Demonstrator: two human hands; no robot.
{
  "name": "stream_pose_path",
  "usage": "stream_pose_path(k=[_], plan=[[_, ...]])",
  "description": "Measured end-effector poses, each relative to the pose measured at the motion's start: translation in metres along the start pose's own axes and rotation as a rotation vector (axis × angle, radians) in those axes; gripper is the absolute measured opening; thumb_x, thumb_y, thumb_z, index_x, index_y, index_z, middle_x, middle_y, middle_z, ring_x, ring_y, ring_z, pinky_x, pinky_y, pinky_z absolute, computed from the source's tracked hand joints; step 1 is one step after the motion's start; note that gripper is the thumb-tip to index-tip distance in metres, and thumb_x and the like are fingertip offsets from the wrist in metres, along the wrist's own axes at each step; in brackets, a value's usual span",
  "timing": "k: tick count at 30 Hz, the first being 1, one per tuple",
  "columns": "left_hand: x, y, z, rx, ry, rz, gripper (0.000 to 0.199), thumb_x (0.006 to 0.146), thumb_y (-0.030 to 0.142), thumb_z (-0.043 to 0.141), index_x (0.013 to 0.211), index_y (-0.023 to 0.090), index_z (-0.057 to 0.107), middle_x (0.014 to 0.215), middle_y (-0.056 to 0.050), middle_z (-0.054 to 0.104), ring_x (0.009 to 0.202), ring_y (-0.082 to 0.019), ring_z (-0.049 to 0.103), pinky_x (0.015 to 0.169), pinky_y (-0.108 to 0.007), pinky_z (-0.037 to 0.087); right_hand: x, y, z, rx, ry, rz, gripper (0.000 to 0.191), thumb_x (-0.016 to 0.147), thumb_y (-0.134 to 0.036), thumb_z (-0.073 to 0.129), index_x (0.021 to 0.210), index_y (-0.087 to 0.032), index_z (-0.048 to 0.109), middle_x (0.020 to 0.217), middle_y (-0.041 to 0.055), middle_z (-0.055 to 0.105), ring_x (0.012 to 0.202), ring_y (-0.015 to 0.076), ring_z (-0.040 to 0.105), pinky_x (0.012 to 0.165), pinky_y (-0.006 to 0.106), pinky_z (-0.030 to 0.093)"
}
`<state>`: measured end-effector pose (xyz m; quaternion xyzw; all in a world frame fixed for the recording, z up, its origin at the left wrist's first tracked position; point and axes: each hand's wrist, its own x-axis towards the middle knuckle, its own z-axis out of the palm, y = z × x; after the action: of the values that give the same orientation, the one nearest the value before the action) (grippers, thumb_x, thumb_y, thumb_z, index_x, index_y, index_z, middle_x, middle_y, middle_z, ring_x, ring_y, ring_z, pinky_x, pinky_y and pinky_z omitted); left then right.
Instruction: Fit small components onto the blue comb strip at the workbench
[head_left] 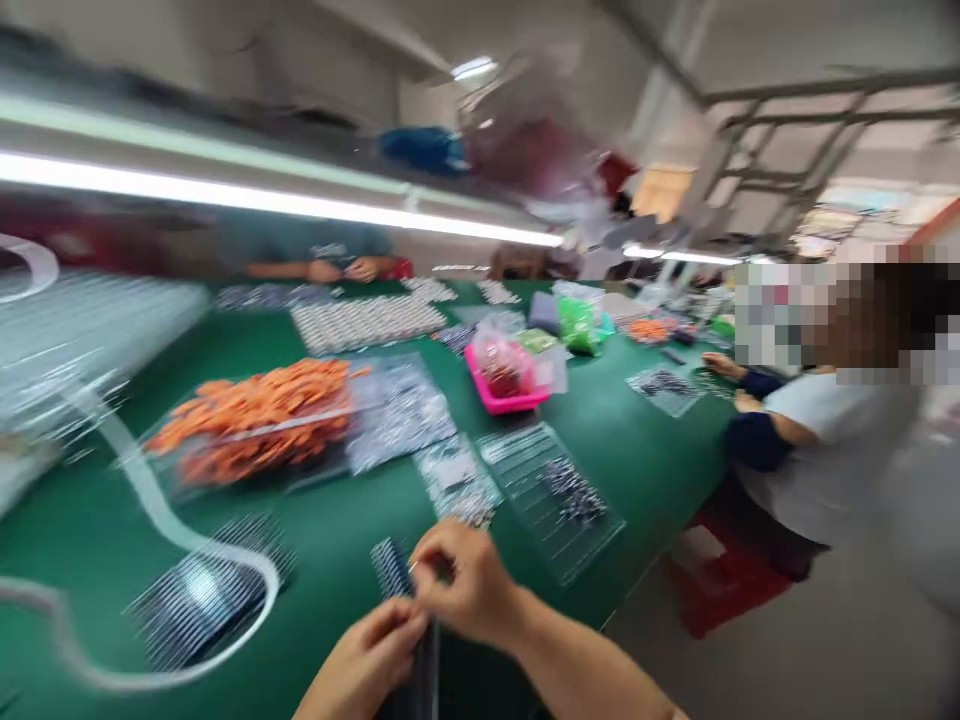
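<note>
My left hand [375, 650] is closed at the table's near edge, its thumb and fingers pressed on a narrow dark strip with rows of small pale pieces [389, 568]. Just above and to the right, my right hand [469, 585] makes a pinch over the strip, close to the left fingertips. Whatever is between its fingers is too small and blurred to name. Beyond the right hand lies a clear bag of small silvery parts [472, 508]. To its right, a clear ribbed tray [525, 470] carries a heap of small dark and silver pieces [574, 490].
Orange pieces [262, 410] fill a clear bag on the green table [630, 430]. A white strap [161, 510] curls past a dark striped stack [210, 590]. A pink basket [517, 403] stands farther back. At the right sits a co-worker [817, 420]; another person's hands [345, 270] show across the table.
</note>
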<state>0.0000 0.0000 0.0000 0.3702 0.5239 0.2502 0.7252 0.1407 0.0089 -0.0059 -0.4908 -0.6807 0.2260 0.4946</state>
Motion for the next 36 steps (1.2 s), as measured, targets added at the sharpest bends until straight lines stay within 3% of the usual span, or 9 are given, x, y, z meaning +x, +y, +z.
stream_pose_path(k=[2,4,7,11,14,22,28,36], plan=[[-0.006,-0.008,-0.009,-0.148,-0.105,0.071,0.035,0.062,0.044,0.088,0.071,0.016,0.068,0.068,0.002,0.058,0.065,-0.013,0.054,0.059,-0.023,0.042,0.002,-0.006,-0.011,0.129,-0.013,0.074,0.007,0.081,-0.018,0.058,0.080,-0.019,0.066,0.079,0.0021,0.067,0.068,0.0135,0.060,0.063,0.024,0.049],[-0.006,-0.009,-0.015,-0.203,-0.134,0.102,0.032,0.063,0.039,0.088,0.072,0.016,0.068,0.070,0.002,0.058,0.064,-0.011,0.050,0.060,-0.022,0.039,0.002,-0.009,-0.023,0.312,-0.016,0.220,0.007,0.085,-0.022,0.060,0.085,-0.019,0.066,0.085,0.0024,0.066,0.061,0.0112,0.059,0.057,0.024,0.049],[-0.006,-0.004,-0.017,-0.245,-0.151,0.148,0.030,0.069,0.039,0.083,0.075,0.016,0.067,0.071,0.002,0.057,0.064,-0.011,0.050,0.061,-0.022,0.039,-0.015,-0.007,-0.036,0.433,0.053,0.303,0.007,0.088,-0.025,0.063,0.086,-0.019,0.066,0.093,0.0034,0.064,0.059,0.0100,0.060,0.057,0.025,0.049],[-0.009,-0.003,-0.013,-0.210,-0.144,0.220,0.027,0.073,0.039,0.079,0.076,0.016,0.066,0.070,0.002,0.058,0.065,-0.012,0.050,0.064,-0.023,0.040,-0.051,-0.001,-0.041,0.386,0.050,0.373,0.007,0.088,-0.026,0.065,0.085,-0.019,0.066,0.093,0.0025,0.062,0.061,0.0103,0.059,0.055,0.024,0.047],[-0.010,-0.006,-0.011,-0.175,-0.125,0.241,0.026,0.073,0.039,0.078,0.076,0.016,0.066,0.069,0.002,0.059,0.066,-0.013,0.050,0.065,-0.024,0.041,-0.062,0.001,-0.036,0.333,0.013,0.406,0.011,0.088,-0.029,0.065,0.083,-0.019,0.066,0.083,0.0004,0.060,0.062,0.0111,0.057,0.057,0.024,0.046],[-0.009,-0.009,-0.010,-0.035,-0.059,0.256,0.025,0.078,0.041,0.073,0.078,0.017,0.067,0.072,0.001,0.061,0.070,-0.015,0.053,0.067,-0.026,0.042,-0.047,-0.001,-0.033,0.336,-0.146,0.572,0.015,0.088,-0.032,0.067,0.083,-0.018,0.067,0.071,-0.0016,0.060,0.062,0.0111,0.056,0.061,0.022,0.047],[-0.005,-0.012,-0.012,0.005,-0.025,0.223,0.028,0.079,0.046,0.070,0.080,0.018,0.068,0.076,-0.001,0.065,0.074,-0.019,0.056,0.071,-0.029,0.044,-0.050,0.008,-0.033,0.424,-0.137,0.664,0.024,0.085,-0.040,0.070,0.081,-0.017,0.066,0.066,-0.0026,0.056,0.056,0.0102,0.053,0.055,0.022,0.044],[-0.005,-0.009,-0.010,-0.004,-0.005,0.170,0.029,0.077,0.047,0.070,0.077,0.018,0.068,0.071,0.000,0.063,0.069,-0.018,0.056,0.066,-0.027,0.045,-0.052,0.007,-0.032,0.377,-0.139,0.667,0.021,0.088,-0.038,0.068,0.082,-0.018,0.067,0.067,-0.0016,0.057,0.057,0.0104,0.052,0.054,0.022,0.042]])
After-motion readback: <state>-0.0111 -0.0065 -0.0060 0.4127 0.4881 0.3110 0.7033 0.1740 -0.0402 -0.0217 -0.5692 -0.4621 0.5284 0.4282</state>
